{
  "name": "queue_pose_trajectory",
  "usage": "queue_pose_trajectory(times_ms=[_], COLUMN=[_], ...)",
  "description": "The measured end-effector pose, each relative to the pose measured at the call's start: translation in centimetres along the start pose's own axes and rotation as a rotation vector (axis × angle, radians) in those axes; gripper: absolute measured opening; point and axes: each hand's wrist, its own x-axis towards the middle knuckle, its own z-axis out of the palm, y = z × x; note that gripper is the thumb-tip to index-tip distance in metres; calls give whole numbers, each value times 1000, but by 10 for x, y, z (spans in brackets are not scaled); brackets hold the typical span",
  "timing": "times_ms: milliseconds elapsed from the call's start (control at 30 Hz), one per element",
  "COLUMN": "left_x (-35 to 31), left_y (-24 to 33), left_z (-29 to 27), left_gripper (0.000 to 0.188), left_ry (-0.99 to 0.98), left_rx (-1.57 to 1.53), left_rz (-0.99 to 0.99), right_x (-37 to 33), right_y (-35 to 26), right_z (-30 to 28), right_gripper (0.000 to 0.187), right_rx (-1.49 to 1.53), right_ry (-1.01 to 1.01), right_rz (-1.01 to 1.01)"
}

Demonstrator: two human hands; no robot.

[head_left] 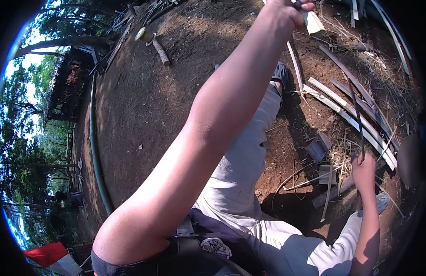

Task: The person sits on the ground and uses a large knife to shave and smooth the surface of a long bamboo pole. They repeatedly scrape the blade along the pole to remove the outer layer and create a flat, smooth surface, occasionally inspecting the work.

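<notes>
My left arm stretches across the view to the top edge, where my left hand (289,13) is closed around a pale split bamboo piece (313,23). The top edge cuts off part of that hand. At the lower right, my right hand (364,169) grips a long, thin dark tool (357,110) that points away from me; whether it is a blade seen edge-on or a rod, I cannot tell. Just left of the right hand lie pale shavings (344,163) and a small wood block (327,175). Beyond it, several split bamboo strips (344,112) lie on the ground.
Bare brown soil (144,106) spreads to the left. A short wooden stick (161,53) lies beside a round yellowish object (143,35). A long green bamboo pole (96,152) runs along the left. A red and white flag (49,256) shows at lower left, with a thatched hut (63,87) farther off.
</notes>
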Motion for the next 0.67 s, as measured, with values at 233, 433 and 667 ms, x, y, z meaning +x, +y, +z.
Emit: queue_pose_trajectory(times_ms=[233, 433, 667], left_x=[-66, -84, -98], left_y=[-33, -53, -47], left_z=[-49, -61, -66], left_gripper=[19, 21, 25], left_ry=[411, 464, 493], left_rx=[723, 918, 930], left_rz=[340, 416, 399], right_x=[-69, -84, -73], right_y=[58, 48, 56], right_z=[118, 126, 149], right_gripper=[26, 24, 24], right_rx=[-321, -226, -271], right_ry=[-435, -601, -671], right_rz=[132, 1, -233])
